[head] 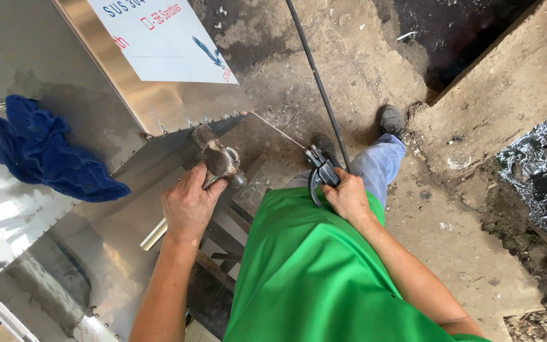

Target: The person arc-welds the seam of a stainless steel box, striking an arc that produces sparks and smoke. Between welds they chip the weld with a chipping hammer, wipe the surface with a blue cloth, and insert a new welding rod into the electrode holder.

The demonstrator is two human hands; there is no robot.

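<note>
- The hammer (pixel 218 158) has a worn, rusty brown head and a bright metal handle. It lies slantwise, head toward 1 o'clock and handle end toward 7 o'clock, with its head over the edge of the steel sheet.
- The electrode holder (pixel 320 174) is a dark clamp with curved grips; a thin bare rod runs from it toward 10 o'clock, and a black cable leads toward 12 o'clock.

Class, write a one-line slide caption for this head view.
Left hand grips a hammer on steel sheet; right hand holds an electrode holder.
</note>
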